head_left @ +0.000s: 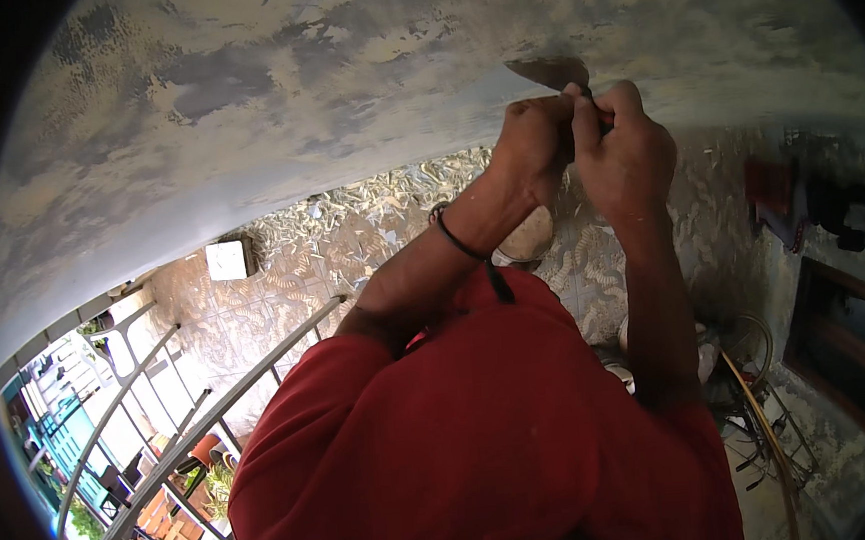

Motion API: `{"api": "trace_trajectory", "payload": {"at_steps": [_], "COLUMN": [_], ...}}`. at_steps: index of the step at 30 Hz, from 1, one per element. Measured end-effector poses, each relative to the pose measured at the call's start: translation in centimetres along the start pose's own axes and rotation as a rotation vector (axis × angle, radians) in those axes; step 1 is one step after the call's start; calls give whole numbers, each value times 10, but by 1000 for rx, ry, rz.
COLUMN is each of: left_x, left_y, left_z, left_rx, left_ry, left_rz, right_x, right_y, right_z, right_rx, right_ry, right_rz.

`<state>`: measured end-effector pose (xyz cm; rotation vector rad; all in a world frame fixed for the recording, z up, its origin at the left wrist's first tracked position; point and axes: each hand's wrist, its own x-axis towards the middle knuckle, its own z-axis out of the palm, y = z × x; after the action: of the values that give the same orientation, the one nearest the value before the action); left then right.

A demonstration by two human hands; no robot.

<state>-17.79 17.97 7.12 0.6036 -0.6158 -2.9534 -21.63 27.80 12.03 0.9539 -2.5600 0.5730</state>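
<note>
- While pale coating [246, 37] remains, the wall's [205, 93] left stretch looks partly scraped.
- Flakes [373, 206] lie along the floor's [294, 292] wall-side edge.
- My left hand [536, 140] bunches beside the trowel [556, 72], its hold hidden.
- My right hand [629, 156] grips the handle [605, 118], blade [539, 68] against the wall; pale coating remains rightward too.

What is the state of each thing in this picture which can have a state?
Trowel: held, its pointed blade at the wall
Right hand: closed around the trowel's handle
Left hand: curled, close by the trowel; exact grip hidden
Wall: patchy, unevenly coated
Floor: littered with pale flakes
White container: on the floor
Dark wristband: worn
Red shirt: worn
</note>
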Motion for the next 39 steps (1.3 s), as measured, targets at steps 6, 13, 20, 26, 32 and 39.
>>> {"api": "trace_trajectory", "payload": {"at_steps": [6,13,20,26,32,39], "left_x": [-23,17,-7,4,31,56], "left_y": [6,-42,-42,-38,-49,-51], "left_z": [14,-77,-52,12,48,40], "left_rx": [-30,-107,-268,-303,-244,-299], "left_ry": [-3,81,21,-102,-67,53], "left_rz": [142,-95,-300,-304,-200,-242], "right_x": [-2,-38,-63,-41,-16,-6], "right_y": [-21,1,10,25,43,78], "right_z": [-22,38,27,-9,-30,7], "right_rx": [52,83,169,268,248,189], "right_ry": [-103,-369,-262,-46,-14,-279], "right_rz": [46,192,77,52,161,211]}}
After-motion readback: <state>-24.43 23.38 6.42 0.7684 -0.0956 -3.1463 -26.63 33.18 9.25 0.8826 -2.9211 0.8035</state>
